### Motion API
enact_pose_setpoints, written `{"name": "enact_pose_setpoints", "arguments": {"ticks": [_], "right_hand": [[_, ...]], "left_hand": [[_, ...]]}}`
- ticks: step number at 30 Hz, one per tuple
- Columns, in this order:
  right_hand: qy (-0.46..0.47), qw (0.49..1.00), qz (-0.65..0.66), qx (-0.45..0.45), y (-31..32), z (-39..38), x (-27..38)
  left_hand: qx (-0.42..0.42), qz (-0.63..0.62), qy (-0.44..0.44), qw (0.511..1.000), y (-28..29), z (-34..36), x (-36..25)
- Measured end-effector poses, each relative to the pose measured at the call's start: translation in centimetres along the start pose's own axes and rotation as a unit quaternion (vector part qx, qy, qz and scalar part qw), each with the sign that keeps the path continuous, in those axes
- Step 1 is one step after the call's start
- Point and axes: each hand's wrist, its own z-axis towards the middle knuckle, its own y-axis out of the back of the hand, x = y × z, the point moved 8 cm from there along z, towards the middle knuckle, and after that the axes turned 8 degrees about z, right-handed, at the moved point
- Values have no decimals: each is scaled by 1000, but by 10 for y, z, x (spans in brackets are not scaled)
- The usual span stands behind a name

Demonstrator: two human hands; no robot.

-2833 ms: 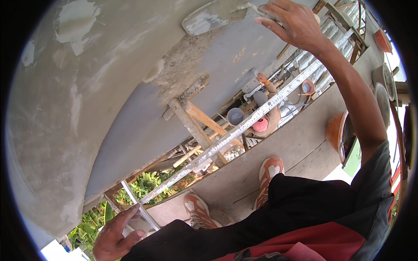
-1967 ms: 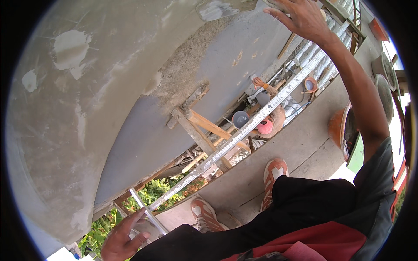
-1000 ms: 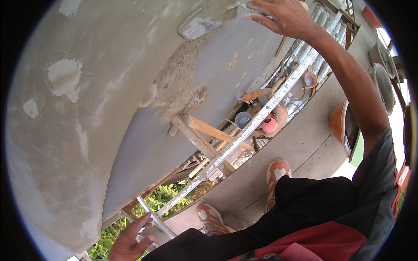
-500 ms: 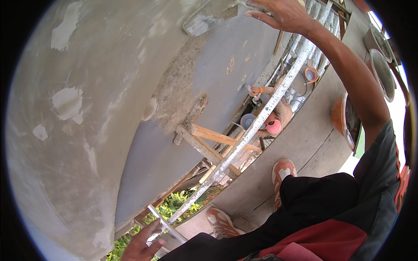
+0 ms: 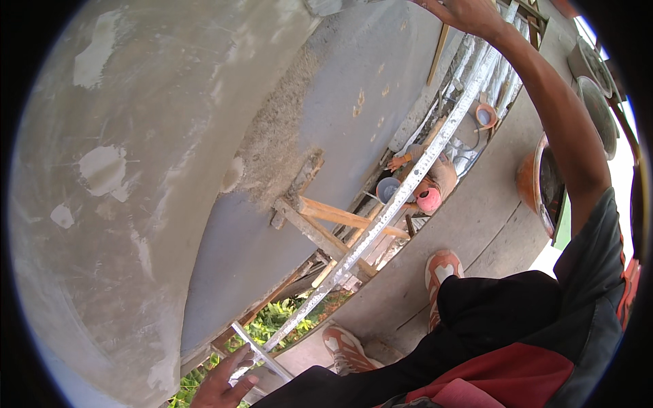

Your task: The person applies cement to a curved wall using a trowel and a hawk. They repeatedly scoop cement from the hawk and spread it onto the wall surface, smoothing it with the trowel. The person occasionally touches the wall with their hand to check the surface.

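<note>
My right hand (image 5: 469, 13) is raised to the top rim of the head view, against the grey plastered wall (image 5: 170, 170). Just left of its fingers, a grey flat trowel blade (image 5: 323, 5) lies on the wall. The rim cuts off the fingers, so the grip is hidden. A rough unsmoothed strip of plaster (image 5: 279, 129) runs down from there. At the bottom edge, my left hand (image 5: 224, 384) is closed around a short white metal crossbar (image 5: 262, 353) that meets the long scaffold rail (image 5: 408, 183).
I stand on a concrete ledge (image 5: 476, 224) in orange shoes (image 5: 442, 268). Wooden braces (image 5: 333, 224) stick out from the wall. Below are a person in a pink cap (image 5: 428, 199), a grey bucket (image 5: 388, 189), an orange bucket (image 5: 486, 114) and green plants (image 5: 279, 316). An orange basin (image 5: 530, 183) sits at right.
My right hand and the trowel blade have moved up the wall toward the top rim. The view has swung, so the wall fills more of the picture. My left hand stays on the crossbar.
</note>
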Motion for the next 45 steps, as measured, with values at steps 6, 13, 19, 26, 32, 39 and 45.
{"name": "enact_pose_setpoints", "arguments": {"ticks": [6, 13, 19, 26, 32, 39, 45], "right_hand": [[104, 994, 36, 18, -24, 3, 42], [11, 999, -33, -13, 3, 2, -3], [67, 998, 0, 8, -12, -4, 21], [80, 996, -27, -42, -6, 6, 6], [60, 998, -26, -16, 1, -1, -1], [44, 998, -19, -33, 0, 1, -10], [83, 995, -44, -25, 0, -5, -3]], "left_hand": [[-17, -33, -23, 999, 3, 7, -10], [-11, -26, -30, 999, 1, 11, -5], [-14, -31, -21, 999, 1, 7, -4], [-5, -40, -12, 999, 5, 9, -16], [-4, -16, -19, 1000, -1, 8, 1], [-17, -23, -32, 999, 6, 11, -16], [-21, -37, -31, 999, 2, 9, -2]]}}
